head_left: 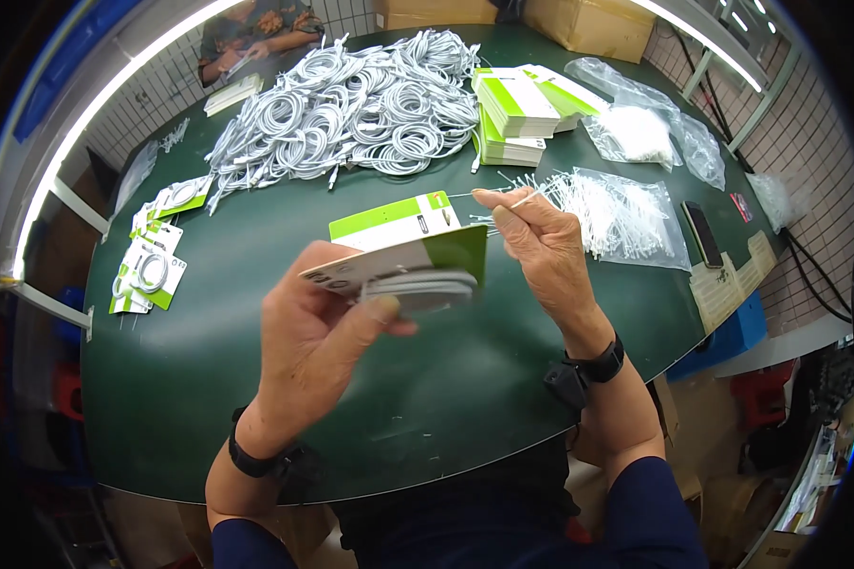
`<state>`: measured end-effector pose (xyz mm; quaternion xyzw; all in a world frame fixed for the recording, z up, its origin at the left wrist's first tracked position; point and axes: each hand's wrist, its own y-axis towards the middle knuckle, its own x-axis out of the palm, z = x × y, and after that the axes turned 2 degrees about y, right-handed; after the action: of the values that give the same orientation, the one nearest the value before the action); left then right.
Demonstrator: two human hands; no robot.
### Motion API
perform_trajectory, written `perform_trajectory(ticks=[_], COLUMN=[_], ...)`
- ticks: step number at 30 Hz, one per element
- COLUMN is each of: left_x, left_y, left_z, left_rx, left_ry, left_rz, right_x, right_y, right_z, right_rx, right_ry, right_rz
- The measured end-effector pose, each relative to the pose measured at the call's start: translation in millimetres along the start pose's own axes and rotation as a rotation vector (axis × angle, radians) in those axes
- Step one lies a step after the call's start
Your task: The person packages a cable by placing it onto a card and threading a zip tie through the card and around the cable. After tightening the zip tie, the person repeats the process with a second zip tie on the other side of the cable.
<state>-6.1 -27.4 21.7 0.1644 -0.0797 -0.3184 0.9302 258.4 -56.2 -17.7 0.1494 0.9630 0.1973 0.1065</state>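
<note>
My left hand is closed on a green-and-white packaging card, tilted above the table. A coiled white cable lies against the card's near face, under my thumb; both are slightly blurred. To the right, my right hand pinches a thin white plastic tie between thumb and fingers. Just beyond the held card lies a stack of similar cards, partly hidden by it. Beside my right hand, many loose white ties spill from a clear bag.
A large heap of coiled white cables covers the far middle of the green table. Carded cables lie left, and card stacks stand far right. A phone rests near the right edge. Another person's hands show across the table.
</note>
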Motion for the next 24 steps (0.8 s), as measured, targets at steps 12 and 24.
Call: perform_trajectory(ticks=[12, 24], left_x=[-7.6, -12.7], left_y=[15.5, 21.6], left_z=[-17.4, -30.0], left_rx=[0.431, 0.689], left_ry=[0.546, 0.798], left_rz=[0.181, 0.153], right_x=[13.9, 16.9], right_y=[-5.0, -7.8], right_z=[5.8, 4.9], right_rx=[0.05, 0.0], right_ry=[0.094, 0.022], right_rz=[-0.192, -0.084])
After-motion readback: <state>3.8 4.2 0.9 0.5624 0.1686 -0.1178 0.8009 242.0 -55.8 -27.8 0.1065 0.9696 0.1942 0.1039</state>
